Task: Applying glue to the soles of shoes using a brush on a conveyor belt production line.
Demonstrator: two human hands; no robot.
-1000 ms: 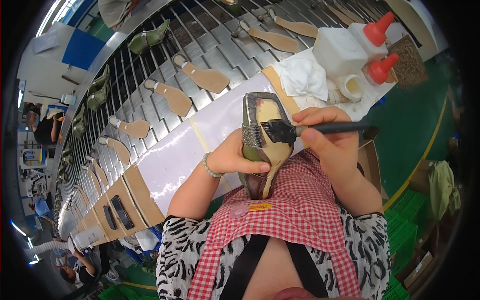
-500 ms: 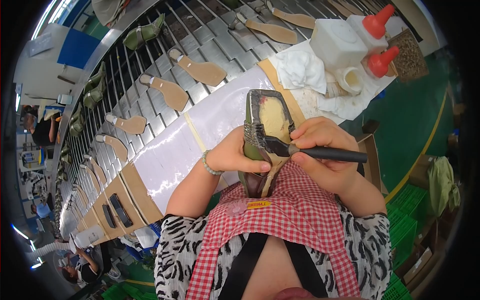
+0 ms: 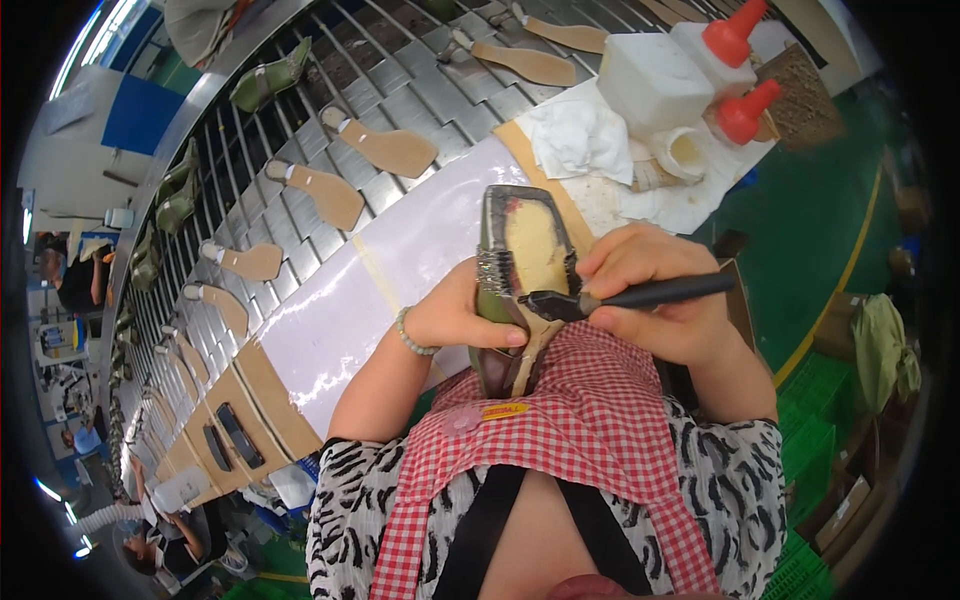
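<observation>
Shoe (image 3: 535, 262) is sitting sole up in the left hand (image 3: 462, 318), near the middle of the view, its square toe pointing away from the body and its heel end overlapping the checked apron (image 3: 560, 425). From left to right, its green side is showing first, with a dark, glinting, ridged band wrapping the edge; next, a grey-black margin is framing the toe; inside that, a pale yellow patch is filling the middle, with a reddish mark near the toe; at the right, the dark margin is coming round again, with more of the band bunching at the edge. Toward the body, the sole is narrowing into a tan strip that is running down the heel, a dark brown surface lying to its left.

The left forearm (image 3: 385, 385) is slanting up from the lower left, a bead bracelet (image 3: 411, 335) circling the wrist. The left hand is gripping the shoe from its left side: the thumb is lying across the narrow part, its tip pointing right, while the other fingers are hiding behind the shoe, so their bend cannot be told. The right hand (image 3: 680, 325) is pinching a brush (image 3: 665, 291) close to its head, the thumb pressing from the near side and the forefinger from the far side. The black handle is running out rightward, tilting slightly, while the dark head is pointing left, resting where the sole is narrowing. The right forearm (image 3: 740, 375) is rising from the lower right.
</observation>
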